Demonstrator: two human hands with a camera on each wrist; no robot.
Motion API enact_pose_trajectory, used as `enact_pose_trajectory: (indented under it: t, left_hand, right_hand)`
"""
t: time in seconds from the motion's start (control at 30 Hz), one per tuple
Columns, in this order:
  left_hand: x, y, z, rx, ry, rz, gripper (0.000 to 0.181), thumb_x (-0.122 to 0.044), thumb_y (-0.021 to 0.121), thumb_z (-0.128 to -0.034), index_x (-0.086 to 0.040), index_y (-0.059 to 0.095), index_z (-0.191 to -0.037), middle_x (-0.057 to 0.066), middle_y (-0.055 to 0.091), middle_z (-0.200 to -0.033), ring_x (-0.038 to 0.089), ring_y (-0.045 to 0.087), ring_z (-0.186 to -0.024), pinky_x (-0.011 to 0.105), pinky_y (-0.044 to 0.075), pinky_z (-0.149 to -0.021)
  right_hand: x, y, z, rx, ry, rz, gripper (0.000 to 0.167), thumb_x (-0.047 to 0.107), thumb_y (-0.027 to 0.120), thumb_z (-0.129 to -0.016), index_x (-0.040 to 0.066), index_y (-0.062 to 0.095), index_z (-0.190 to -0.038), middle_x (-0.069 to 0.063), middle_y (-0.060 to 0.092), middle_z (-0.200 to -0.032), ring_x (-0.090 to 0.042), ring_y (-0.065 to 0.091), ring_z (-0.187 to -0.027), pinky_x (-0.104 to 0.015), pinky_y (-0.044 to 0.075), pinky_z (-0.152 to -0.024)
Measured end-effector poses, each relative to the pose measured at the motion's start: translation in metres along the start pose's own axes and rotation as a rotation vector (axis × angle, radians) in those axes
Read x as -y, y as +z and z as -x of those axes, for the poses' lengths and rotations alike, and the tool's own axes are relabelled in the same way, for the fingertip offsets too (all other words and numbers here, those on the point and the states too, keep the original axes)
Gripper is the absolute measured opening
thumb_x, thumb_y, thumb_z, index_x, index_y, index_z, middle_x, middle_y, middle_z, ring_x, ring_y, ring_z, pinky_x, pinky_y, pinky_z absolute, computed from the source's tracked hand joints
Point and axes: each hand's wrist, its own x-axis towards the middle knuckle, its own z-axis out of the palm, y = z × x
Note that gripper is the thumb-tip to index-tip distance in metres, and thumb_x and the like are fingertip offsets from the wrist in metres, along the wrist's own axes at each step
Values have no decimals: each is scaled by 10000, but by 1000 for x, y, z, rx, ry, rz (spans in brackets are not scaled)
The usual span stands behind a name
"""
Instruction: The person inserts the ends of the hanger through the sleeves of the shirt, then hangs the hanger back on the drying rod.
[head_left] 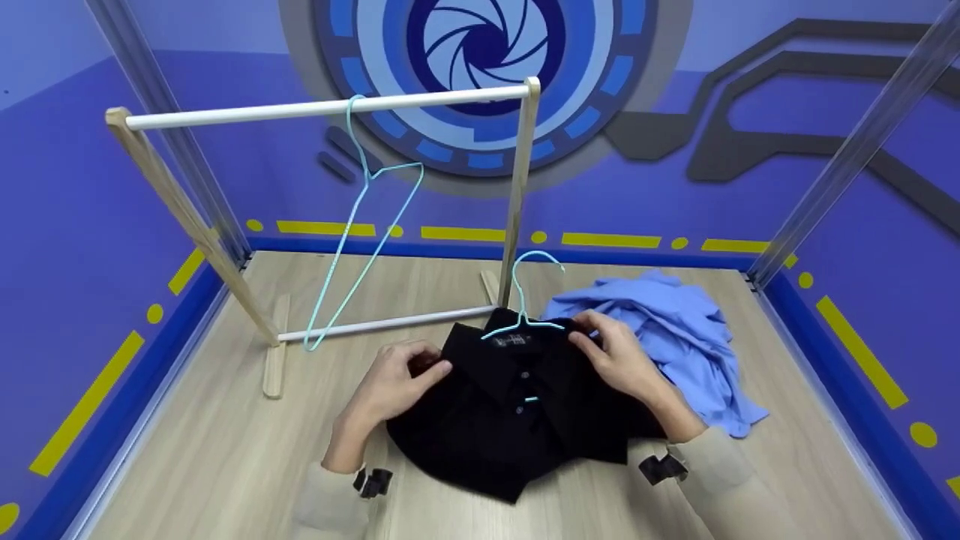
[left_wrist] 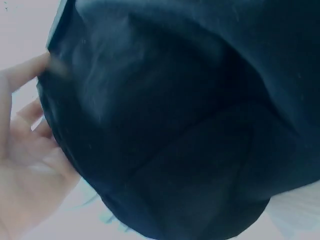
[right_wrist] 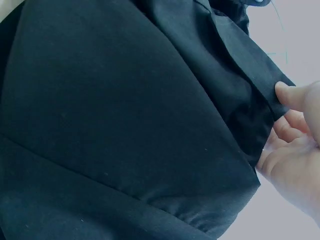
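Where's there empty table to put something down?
The table is bare at front left, between the left wall and left hand, with a thinner strip between the blue cloth and right wall. The middle is crowded: black shirt, hanger, right hand.

I face a purple-blue wall [head_left: 600, 202] printed with a round blue-and-white aperture emblem [head_left: 486, 45]; yellow dashes and dots [head_left: 611, 240] run along its foot. Grey metal posts [head_left: 860, 150] stand at the far corners of my pale wood-grain surface [head_left: 195, 465].
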Motion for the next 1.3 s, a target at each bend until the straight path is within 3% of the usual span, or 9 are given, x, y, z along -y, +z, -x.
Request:
enact_pose_trajectory:
  t: [0.17, 0.43, 0.77, 0.93, 1.3]
  left_hand:
    - [4, -4, 6, 49, -17, 52, 227, -279, 731, -972, -85, 754, -1087, -26, 729, -1029, 158, 669, -977, 394, 532, -885]
    - [7, -1, 10, -11, -5, 145, 91, -149, 705, -989, -72, 748, -1013, -30, 711, -919, 129, 626, -810, 291, 520, -750]
    - [15, -4, 15, -52, -79, 164, 72, -149, 711, -984, -94, 756, -971, -47, 698, -867, 122, 627, -782, 263, 500, -734]
    - [21, -8, 18, -107, -122, 152, 57, -120, 715, -975, -81, 749, -953, -32, 678, -838, 118, 598, -740, 249, 477, -704]
    - [27, -14, 26, -160, -246, 196, 60, -94, 717, -973, -43, 747, -961, 13, 682, -850, 140, 597, -761, 246, 468, -729]
  right_hand:
    - [-1, 0, 0, -35, -10, -9, 101, 6, 699, -959, 27, 693, -1057, -56, 707, -962, -178, 633, -901, -339, 497, -760]
    - [-1, 2, 1, -47, 44, -39, 171, 36, 724, -951, 21, 707, -1121, -44, 720, -1030, -221, 666, -955, -411, 553, -776]
    - [-12, 0, 4, 52, 94, -126, 253, -36, 704, -945, 34, 687, -1187, -59, 713, -1110, -257, 666, -1034, -517, 541, -885]
    - [-19, -3, 12, 98, 139, -79, 298, -36, 712, -936, -26, 669, -1231, -147, 700, -1200, -333, 639, -1132, -589, 480, -979]
    - [-35, -4, 27, 220, 203, 14, 384, 65, 720, -955, -36, 626, -1314, -155, 650, -1302, -369, 564, -1256, -548, 403, -1064]
